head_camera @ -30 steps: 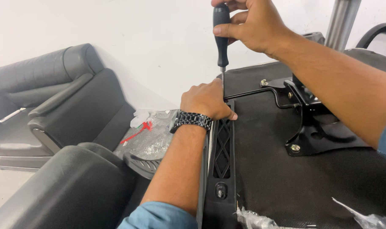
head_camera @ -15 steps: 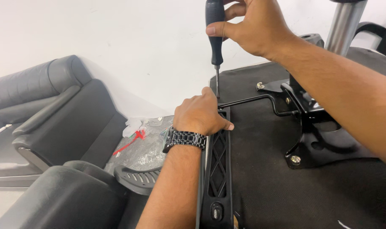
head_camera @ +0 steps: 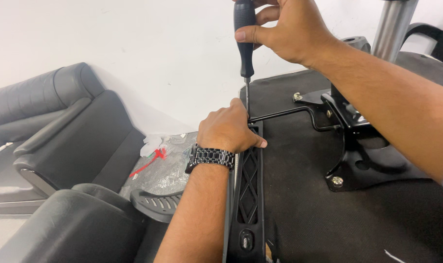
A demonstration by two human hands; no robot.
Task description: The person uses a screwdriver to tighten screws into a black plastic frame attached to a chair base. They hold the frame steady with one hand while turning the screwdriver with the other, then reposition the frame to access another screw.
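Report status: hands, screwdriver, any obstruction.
Right hand grips screwdriver, upright. Left hand presses black armrest bracket. Tip hidden behind left hand.
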